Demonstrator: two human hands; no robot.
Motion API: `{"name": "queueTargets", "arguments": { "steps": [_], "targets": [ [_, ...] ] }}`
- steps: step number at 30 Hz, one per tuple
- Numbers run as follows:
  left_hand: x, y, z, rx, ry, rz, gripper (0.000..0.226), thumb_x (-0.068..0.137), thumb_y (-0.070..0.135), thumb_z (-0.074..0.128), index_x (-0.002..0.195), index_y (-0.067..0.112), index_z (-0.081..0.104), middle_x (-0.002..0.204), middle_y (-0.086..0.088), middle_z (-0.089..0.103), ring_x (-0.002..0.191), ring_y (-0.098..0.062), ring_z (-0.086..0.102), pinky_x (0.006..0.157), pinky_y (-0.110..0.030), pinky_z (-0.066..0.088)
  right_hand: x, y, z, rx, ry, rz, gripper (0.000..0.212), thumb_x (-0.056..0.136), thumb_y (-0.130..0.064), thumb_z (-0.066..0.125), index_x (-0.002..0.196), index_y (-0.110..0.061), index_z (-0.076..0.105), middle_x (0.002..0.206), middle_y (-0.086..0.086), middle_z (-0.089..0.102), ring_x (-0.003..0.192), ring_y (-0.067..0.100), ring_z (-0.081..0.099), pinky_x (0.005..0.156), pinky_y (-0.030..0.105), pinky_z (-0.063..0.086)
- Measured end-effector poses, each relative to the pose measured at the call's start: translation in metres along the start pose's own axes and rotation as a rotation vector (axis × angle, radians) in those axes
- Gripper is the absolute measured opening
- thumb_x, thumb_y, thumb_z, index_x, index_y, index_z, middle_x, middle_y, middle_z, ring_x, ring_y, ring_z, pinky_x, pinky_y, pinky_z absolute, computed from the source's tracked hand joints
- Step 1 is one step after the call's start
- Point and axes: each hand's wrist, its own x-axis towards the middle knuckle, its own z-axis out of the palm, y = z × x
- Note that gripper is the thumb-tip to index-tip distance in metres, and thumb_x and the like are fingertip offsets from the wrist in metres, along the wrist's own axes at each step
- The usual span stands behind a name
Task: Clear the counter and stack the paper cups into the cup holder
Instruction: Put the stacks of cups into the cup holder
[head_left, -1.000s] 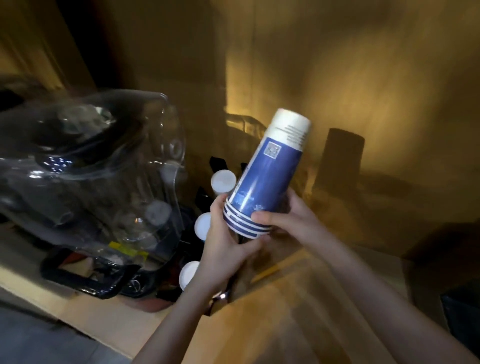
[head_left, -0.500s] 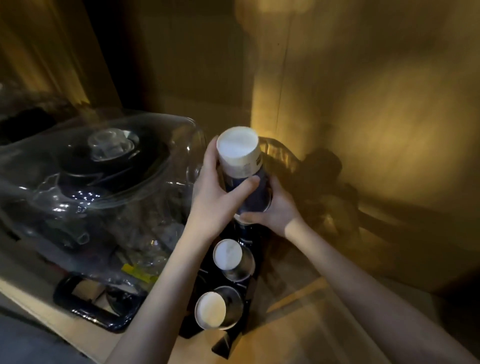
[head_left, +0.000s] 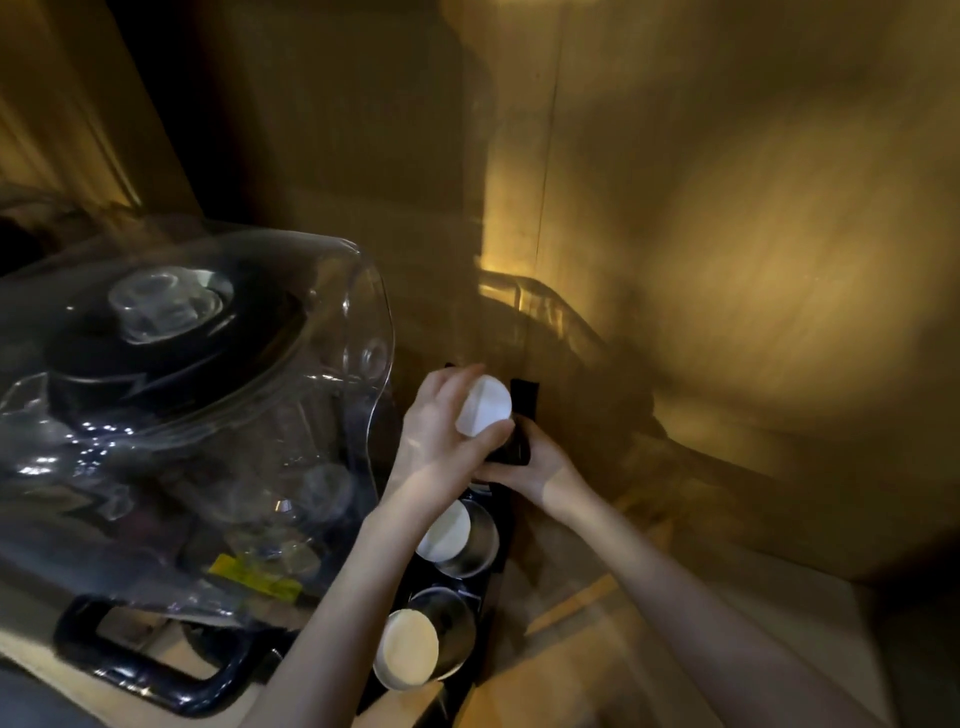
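A stack of blue paper cups (head_left: 487, 410), white base up, sits sunk into the far slot of the black cup holder (head_left: 496, 582). My left hand (head_left: 441, 441) wraps the top of the stack from the left. My right hand (head_left: 537, 470) holds it low down on the right, at the holder's rim. Two nearer slots show metal rings with white cup bases: one in the middle (head_left: 445, 530), one closest to me (head_left: 410, 649). Most of the blue stack is hidden by my hands and the holder.
A large clear blender enclosure (head_left: 197, 415) with a black-lidded jar inside stands at the left, close to my left forearm. Its black base handle (head_left: 150, 670) juts toward the counter edge. A wooden wall (head_left: 727, 260) rises behind; the wooden counter (head_left: 597, 691) extends right.
The cup stack has gone from tilted in the air in front of me to upright over the far slot, then sunk down into it. Both hands followed it down.
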Motion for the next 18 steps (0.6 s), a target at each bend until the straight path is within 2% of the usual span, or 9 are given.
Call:
{"name": "queueTargets", "arguments": {
  "steps": [4,8,12,15,18],
  "targets": [
    [0.0,-0.013,0.008,-0.008,-0.068,-0.053,0.058,0.078,0.022,0.069,0.131,0.019,0.046,0.132,-0.002,0.042,0.115,-0.009,0.041,0.086,-0.011,0.028,-0.001,0.005,0.003,-0.028,0.08,-0.012,0.071,0.064,-0.021,0.083,0.125,-0.016,0.049,0.118,-0.001,0.056,0.114,0.017,0.053,0.092,0.029,0.044],
    [0.005,-0.019,0.016,0.009,-0.057,-0.084,0.055,0.076,0.018,0.068,0.126,0.013,0.046,0.128,-0.003,0.042,0.107,-0.008,0.041,0.084,-0.017,0.03,-0.007,0.006,0.006,-0.158,0.178,-0.166,0.072,0.064,-0.023,0.082,0.127,-0.014,0.047,0.125,0.005,0.052,0.116,0.019,0.05,0.091,0.026,0.041],
    [0.009,-0.021,0.027,0.006,-0.085,-0.047,0.057,0.079,0.021,0.063,0.13,0.012,0.041,0.133,-0.005,0.041,0.112,-0.01,0.04,0.086,-0.015,0.029,-0.009,0.004,0.008,-0.228,0.235,-0.216,0.078,0.065,-0.023,0.079,0.133,-0.012,0.042,0.133,0.007,0.049,0.123,0.022,0.047,0.1,0.035,0.043],
    [0.01,-0.021,0.028,-0.043,-0.103,-0.047,0.064,0.077,0.028,0.056,0.135,0.013,0.034,0.137,-0.007,0.039,0.113,-0.005,0.033,0.091,-0.019,0.027,-0.013,-0.001,0.005,-0.197,0.166,-0.168,0.085,0.066,-0.022,0.079,0.138,-0.017,0.035,0.139,0.003,0.046,0.127,0.019,0.044,0.102,0.03,0.04],
    [0.008,-0.02,0.027,-0.001,-0.128,-0.021,0.059,0.086,0.02,0.056,0.137,0.01,0.029,0.139,-0.011,0.035,0.115,-0.006,0.03,0.093,-0.02,0.025,-0.014,-0.006,-0.002,-0.127,0.075,-0.103,0.094,0.064,-0.019,0.08,0.142,-0.019,0.028,0.141,0.002,0.045,0.128,0.019,0.043,0.105,0.035,0.04]
  ]
}}
